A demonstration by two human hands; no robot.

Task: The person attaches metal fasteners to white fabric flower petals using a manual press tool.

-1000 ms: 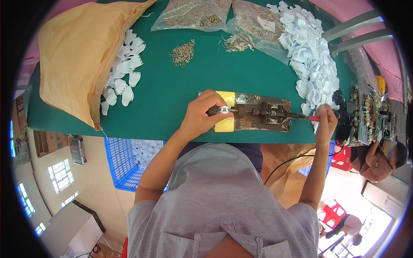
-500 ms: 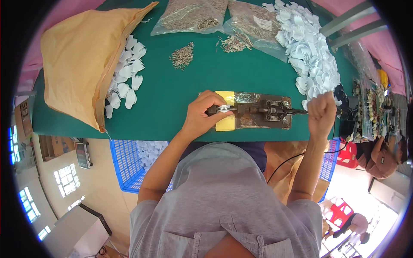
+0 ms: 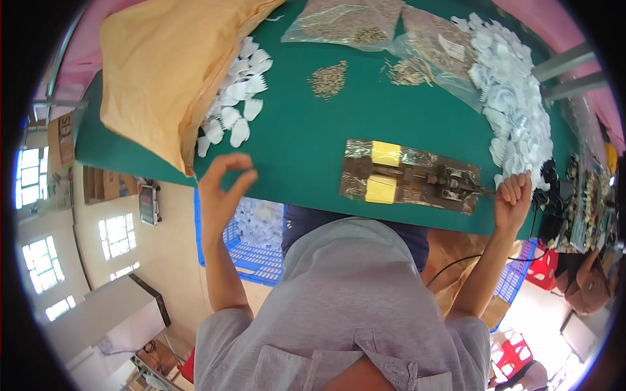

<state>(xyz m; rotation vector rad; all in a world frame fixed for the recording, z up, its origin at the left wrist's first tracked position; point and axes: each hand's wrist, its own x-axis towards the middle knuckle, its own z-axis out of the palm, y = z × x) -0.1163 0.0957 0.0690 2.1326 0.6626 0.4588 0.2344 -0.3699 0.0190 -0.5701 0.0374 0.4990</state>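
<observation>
My left hand (image 3: 220, 190) is over the near edge of the green table, left of the fixture, with thumb and forefinger curved apart and nothing seen between them. Fingers wrapped, my right hand (image 3: 512, 202) closes around the end of the thin metal lever (image 3: 484, 190) on the fixture's right side. This fixture is a brown, tape-covered base plate (image 3: 417, 158) with two yellow pads (image 3: 386, 154) and a metal push clamp (image 3: 456, 182). The slot between the pads shows no white piece. Closest to my left hand lie white comb-like plastic pieces (image 3: 241, 91).
A large tan sack (image 3: 163, 78) lies open at the left. Two heaps of small pins (image 3: 328, 81) and clear bags (image 3: 349, 23) are at the back. A long pile of white pieces (image 3: 515, 111) fills the right. Blue baskets (image 3: 257, 270) stand below the table edge.
My left hand has left the fixture and moved left; the white piece it pinched there is no longer seen. My right hand stays at the lever. The whole view has shifted and tilted.
</observation>
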